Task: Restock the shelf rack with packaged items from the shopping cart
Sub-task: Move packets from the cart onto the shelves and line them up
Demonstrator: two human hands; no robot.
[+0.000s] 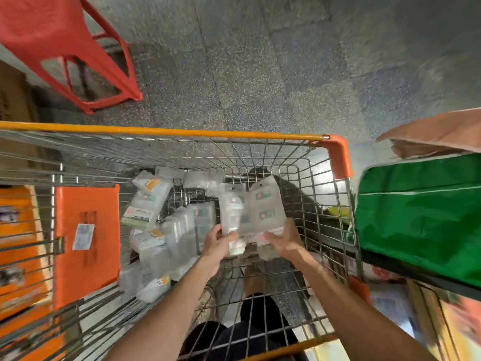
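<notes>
1. Packets (pixel 256 209) of clear plastic with small labels are held up as a bunch inside the shopping cart (pixel 182 132), nearer to its right side and above the wire bottom. The picture is blurred, so I cannot tell how many there are.
2. Left hand (pixel 217 242) grasps the lower left part of the bunch, with the fingers curled round it.
3. Right hand (pixel 285 241) grasps the lower right part, with the thumb across the front and the fingers at the right edge.
4. More loose packets (pixel 166 230) of the same kind lie in a heap on the left part of the cart bottom, reaching to the far edge.
5. Orange flap (pixel 87 241) with a pale sticker stands at the left side of the cart, just beside the heap.
6. Green bag (pixel 416 217) is outside the right edge of the cart.
7. Red stool (pixel 65 48) stands on the grey speckled floor (pixel 286 61), beyond the far left corner of the cart and apart from it.
</notes>
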